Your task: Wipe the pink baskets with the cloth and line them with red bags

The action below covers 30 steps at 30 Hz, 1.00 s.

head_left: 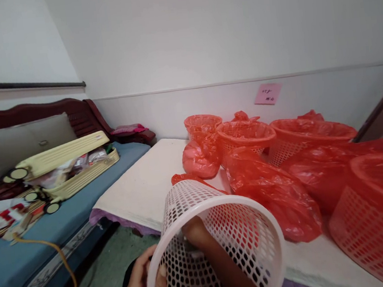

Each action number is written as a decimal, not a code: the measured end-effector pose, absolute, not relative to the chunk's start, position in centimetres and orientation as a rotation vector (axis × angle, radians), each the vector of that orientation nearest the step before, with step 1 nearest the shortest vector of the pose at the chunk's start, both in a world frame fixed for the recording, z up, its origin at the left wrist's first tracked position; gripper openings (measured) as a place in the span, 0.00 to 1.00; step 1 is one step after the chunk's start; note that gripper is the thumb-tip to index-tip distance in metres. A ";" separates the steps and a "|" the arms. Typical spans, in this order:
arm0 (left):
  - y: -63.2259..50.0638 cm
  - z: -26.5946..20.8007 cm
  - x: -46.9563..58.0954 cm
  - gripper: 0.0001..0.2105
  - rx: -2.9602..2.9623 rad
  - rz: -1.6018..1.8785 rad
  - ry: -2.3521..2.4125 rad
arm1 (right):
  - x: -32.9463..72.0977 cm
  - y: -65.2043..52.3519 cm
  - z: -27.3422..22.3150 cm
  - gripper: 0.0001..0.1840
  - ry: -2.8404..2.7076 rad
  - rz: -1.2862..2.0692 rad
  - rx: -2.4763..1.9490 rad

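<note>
A white perforated plastic wastebasket [180,202] is tipped toward me, its round mouth facing the camera. My left hand [141,285] is closed on the left side of its rim, with the thumb over the edge and the fingers outside. Reaching in through the mouth, my right hand [194,233] is deep within the wastebasket. Its fingers look curled around a small greyish thing, mostly hidden, whose kind I cannot make out. Just behind the wastebasket lies a red plastic bag [273,194] on the white-covered table [140,177].
Several wastebaskets lined with red bags, such as this near one [376,219], fill the table's right side. A pink note [268,94] is stuck on the wall. At left, an open yellow suitcase [64,153] lies on a blue-covered bed [127,155], with an orange cord [64,259] hanging down.
</note>
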State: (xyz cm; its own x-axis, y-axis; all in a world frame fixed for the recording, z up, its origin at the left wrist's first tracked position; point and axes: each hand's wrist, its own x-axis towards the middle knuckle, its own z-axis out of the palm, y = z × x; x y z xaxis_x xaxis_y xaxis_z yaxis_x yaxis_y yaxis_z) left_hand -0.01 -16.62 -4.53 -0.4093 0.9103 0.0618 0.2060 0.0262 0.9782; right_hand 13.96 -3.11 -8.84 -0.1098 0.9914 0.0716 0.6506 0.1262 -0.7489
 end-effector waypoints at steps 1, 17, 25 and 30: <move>-16.3 -4.5 -0.2 0.22 1.125 1.461 1.669 | 13.4 -4.2 -8.4 0.15 -1.816 0.798 -1.498; -15.9 -4.0 0.8 0.10 1.355 1.553 1.717 | 15.8 -7.8 -11.8 0.18 -2.174 0.406 -1.633; -15.4 -3.7 1.3 0.07 1.500 1.533 1.720 | 14.6 -11.4 -11.3 0.23 -2.173 0.564 -1.434; -15.1 -2.9 1.0 0.08 1.521 1.476 1.716 | 16.7 -12.7 -10.8 0.11 -2.327 0.368 -1.543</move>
